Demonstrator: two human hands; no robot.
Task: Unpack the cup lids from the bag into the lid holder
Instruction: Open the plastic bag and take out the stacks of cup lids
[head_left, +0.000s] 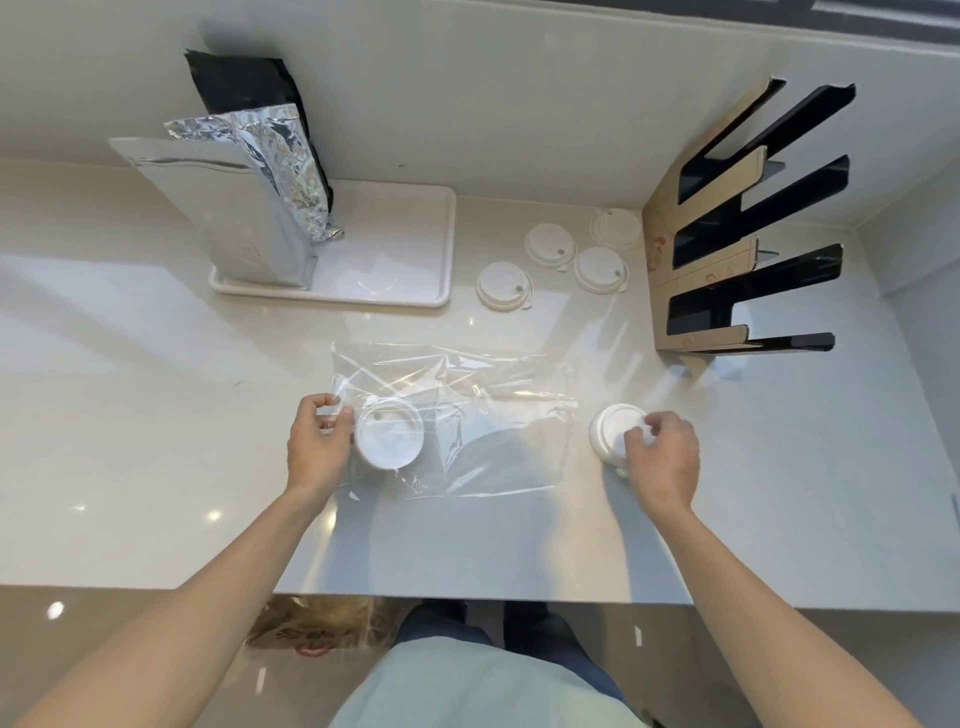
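A person is standing at a pale glossy desk (156, 415), seen from above. At lower centre of the frame a clear, crinkled plastic bag (467, 415) is lying flat. The left hand (318, 447) is pinching the bag's left end with fingers curled closed, beside a short stack of white round plastic cup lids (388, 435) sitting inside the bag. The right hand (662, 454), at the bag's right end, is curled partly closed around another small stack of white lids (610, 431), outside the bag. Four loose white lids (550, 244) are lying at upper centre, next to the black and tan slotted lid holder (727, 228) at upper right. Doing this step well probably means keeping the bag pinned while lifting the stack level, then carrying it to a holder slot.
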